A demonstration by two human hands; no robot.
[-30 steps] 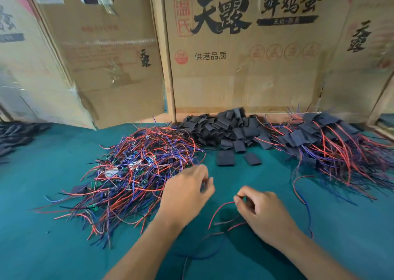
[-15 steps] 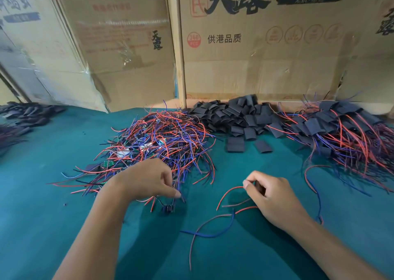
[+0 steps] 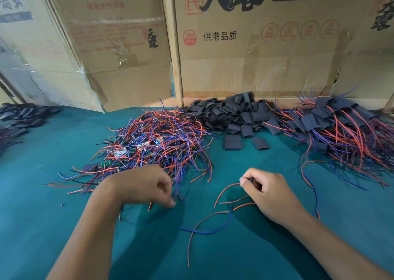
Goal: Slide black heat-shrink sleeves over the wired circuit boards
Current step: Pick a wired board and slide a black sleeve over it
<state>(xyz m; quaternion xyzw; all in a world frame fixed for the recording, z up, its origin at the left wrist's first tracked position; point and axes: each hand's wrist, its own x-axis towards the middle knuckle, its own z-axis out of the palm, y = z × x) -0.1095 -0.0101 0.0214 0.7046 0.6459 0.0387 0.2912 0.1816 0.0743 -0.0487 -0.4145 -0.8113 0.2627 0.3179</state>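
Sleeve heap (image 3: 232,115) behind wire pile (image 3: 155,143), cardboard boxes (image 3: 245,45), possibly leaning

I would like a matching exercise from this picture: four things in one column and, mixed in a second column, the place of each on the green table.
Things:
1. bare wired boards
2. empty sleeves
3. sleeved boards
4. right hand

Places:
A. far right pile
B. near, pinching a red wire
C. middle pile by the cardboard
D. pile left of centre

Pairs: 1-D, 2-C, 3-A, 4-B
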